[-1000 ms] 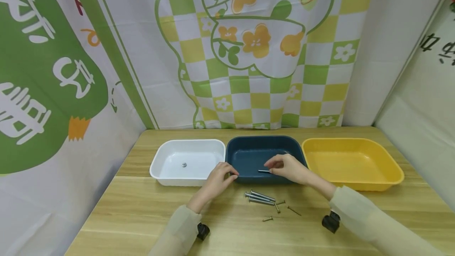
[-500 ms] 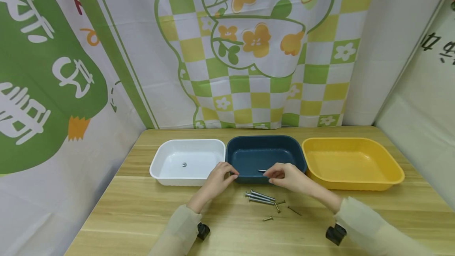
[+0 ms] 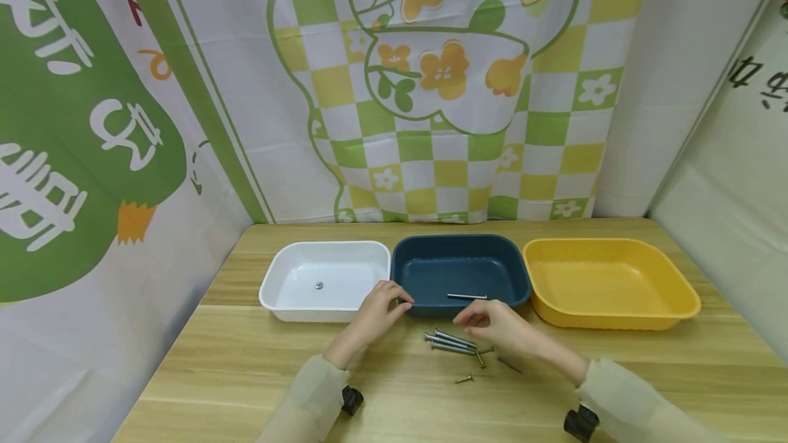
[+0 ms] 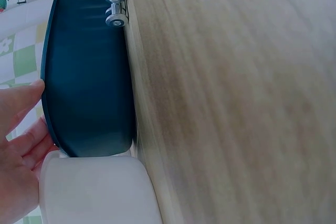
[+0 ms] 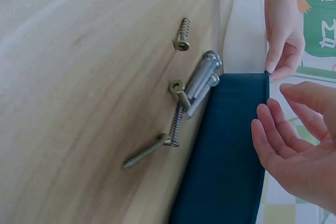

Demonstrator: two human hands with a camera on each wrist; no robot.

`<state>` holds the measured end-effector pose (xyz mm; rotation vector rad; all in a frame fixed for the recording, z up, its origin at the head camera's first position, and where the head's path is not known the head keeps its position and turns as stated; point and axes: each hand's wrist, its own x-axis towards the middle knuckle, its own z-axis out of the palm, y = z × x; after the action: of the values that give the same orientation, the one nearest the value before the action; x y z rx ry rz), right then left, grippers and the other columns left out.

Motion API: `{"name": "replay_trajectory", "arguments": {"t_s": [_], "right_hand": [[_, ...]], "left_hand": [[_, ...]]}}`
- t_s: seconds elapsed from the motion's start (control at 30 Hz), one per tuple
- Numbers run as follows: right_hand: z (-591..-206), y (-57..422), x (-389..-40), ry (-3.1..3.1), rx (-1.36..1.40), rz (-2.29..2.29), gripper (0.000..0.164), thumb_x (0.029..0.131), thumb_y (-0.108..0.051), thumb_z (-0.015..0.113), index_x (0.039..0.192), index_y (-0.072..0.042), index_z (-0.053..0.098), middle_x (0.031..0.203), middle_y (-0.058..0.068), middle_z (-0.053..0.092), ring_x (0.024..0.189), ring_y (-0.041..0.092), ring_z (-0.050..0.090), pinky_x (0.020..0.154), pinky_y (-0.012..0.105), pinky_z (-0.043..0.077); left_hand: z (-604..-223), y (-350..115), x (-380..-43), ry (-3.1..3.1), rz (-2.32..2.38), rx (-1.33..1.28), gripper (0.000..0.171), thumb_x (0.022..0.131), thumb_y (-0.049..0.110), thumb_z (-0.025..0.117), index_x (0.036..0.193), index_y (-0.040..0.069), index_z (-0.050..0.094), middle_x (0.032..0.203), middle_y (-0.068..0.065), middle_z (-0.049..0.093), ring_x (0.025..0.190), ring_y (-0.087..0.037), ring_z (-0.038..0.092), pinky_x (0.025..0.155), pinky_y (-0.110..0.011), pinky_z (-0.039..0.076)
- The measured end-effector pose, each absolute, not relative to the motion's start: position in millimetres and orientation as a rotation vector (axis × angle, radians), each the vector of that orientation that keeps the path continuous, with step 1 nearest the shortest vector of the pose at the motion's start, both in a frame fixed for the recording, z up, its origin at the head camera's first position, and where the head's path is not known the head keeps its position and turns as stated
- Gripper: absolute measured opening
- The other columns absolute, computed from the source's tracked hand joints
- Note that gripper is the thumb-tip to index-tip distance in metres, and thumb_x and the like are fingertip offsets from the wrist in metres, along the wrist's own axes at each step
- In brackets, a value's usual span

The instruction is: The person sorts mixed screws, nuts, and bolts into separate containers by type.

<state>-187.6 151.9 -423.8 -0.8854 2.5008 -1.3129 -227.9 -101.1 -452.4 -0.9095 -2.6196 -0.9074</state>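
Note:
My left hand is at the near left corner of the dark blue tray, its thumb and fingers gripping the rim, as the left wrist view shows. My right hand hovers just in front of that tray, fingers loosely bent with nothing between them. Inside the dark blue tray lies a long silver bolt. On the table before it is a bunch of long silver bolts. Several small brass-coloured screws are scattered beside them, partly close under my right hand.
To the left stands a white tray with one small silver screw in it. A yellow tray stands to the right. All three trays line up side by side on the wooden table. Patterned cloth hangs behind.
My right hand has let go of the long bolt, which lies in the dark blue tray, and has drawn back over the near rim towards me. The left hand has stayed put.

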Motion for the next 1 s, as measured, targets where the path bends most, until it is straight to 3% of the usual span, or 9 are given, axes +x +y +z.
{"name": "replay_trajectory", "arguments": {"t_s": [0.63,1.0], "right_hand": [[-447.6,150.1,-191.2,2.572,-0.925,-1.223,0.017,0.075,0.005,0.061,0.091,0.003,0.064,0.082,0.006,0.062,0.072,0.007,0.055,0.063,0.022,0.047],[-455.1,151.4,-194.5,2.548,-0.924,-1.213,0.021,0.071,0.007,0.064,0.092,0.003,0.064,0.083,0.008,0.063,0.073,0.019,0.058,0.063,0.022,0.047]], "left_hand": [[-451.3,-100.8,-227.9,-2.647,-0.895,-0.908,0.006,0.083,0.016,0.061,0.087,0.012,0.064,0.087,0.002,0.057,0.088,-0.014,0.049,0.078,-0.029,0.041],[-452.8,-101.1,-229.1,-2.656,-0.89,-0.908,0.006,0.083,0.016,0.061,0.087,0.013,0.064,0.087,0.002,0.057,0.088,-0.014,0.049,0.077,-0.028,0.041]]}}
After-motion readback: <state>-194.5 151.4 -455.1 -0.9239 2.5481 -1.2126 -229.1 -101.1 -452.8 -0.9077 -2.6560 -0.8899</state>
